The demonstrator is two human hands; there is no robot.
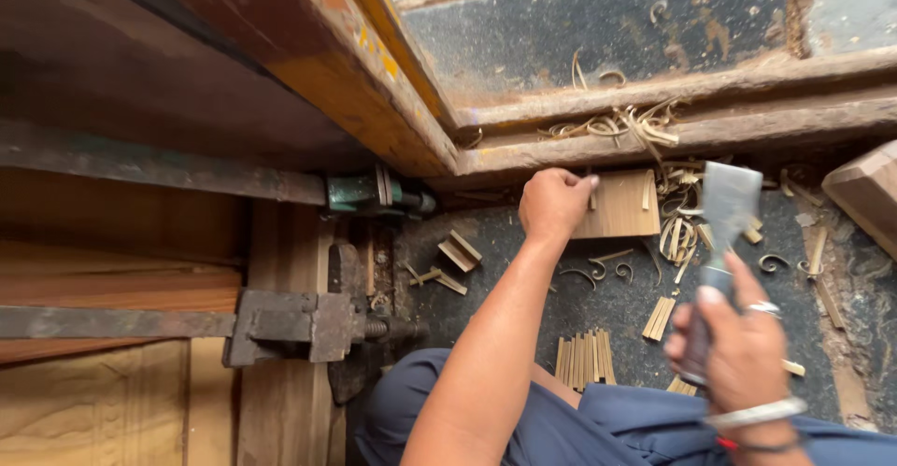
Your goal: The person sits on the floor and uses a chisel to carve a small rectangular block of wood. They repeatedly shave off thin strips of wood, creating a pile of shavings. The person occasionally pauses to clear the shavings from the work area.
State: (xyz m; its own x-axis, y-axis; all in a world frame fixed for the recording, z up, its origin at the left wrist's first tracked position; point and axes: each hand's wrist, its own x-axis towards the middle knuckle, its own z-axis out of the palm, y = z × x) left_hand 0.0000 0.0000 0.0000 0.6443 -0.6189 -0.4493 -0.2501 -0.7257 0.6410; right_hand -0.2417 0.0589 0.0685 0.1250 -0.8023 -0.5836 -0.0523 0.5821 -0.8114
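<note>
Wooden block [619, 206] flat, tan; left hand [553, 202] gripping.

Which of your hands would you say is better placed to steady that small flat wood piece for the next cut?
Left. The left hand already grips the wood piece at its edge, while the right hand is occupied holding the chisel.

Pale tan wood block [619, 206] and curled shavings [624, 126] on a dark speckled grey floor [598, 46]. Steel-grey chisel blade [729, 201]. Green clamp head [360, 192]; rusty brown clamp [299, 324]. Navy blue trousers [598, 429].
</note>
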